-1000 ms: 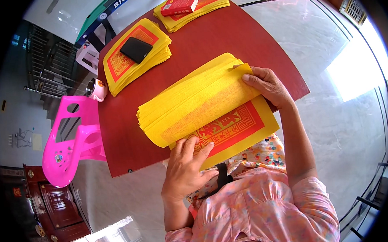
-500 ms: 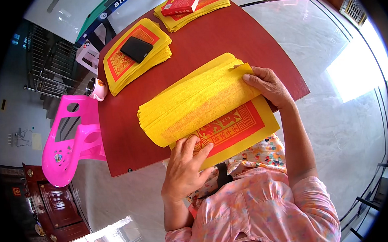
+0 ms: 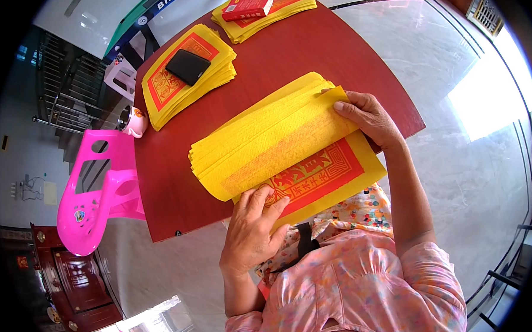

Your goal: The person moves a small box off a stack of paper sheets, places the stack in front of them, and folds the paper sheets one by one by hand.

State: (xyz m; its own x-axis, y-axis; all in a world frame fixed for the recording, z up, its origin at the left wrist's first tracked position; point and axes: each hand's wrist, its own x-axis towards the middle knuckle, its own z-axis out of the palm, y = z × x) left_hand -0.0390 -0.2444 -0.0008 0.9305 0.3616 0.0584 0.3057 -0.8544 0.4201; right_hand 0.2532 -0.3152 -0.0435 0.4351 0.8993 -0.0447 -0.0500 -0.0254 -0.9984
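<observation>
A thick stack of yellow paper sheets (image 3: 265, 139) lies near the table's front edge, its upper sheets curled over toward me so their plain backs show. Below the curl, a sheet with a red printed panel (image 3: 323, 175) and gold characters faces up, overhanging the edge. My right hand (image 3: 368, 119) grips the right end of the curled sheets, thumb on top and fingers behind. My left hand (image 3: 254, 226) rests on the lower left of the printed sheet, fingers extended and apart, fingertips close to the curl's edge.
The dark red table (image 3: 309, 57) also bears two more yellow stacks, one under a black phone (image 3: 188, 67), the other under a red book (image 3: 247, 7). A pink mug (image 3: 134, 122) stands at the left edge beside a pink plastic chair (image 3: 104, 191).
The printed lower sheet has shifted slightly to the right and up. My left hand has moved up very slightly, while my right hand keeps its grip in nearly the same place.
</observation>
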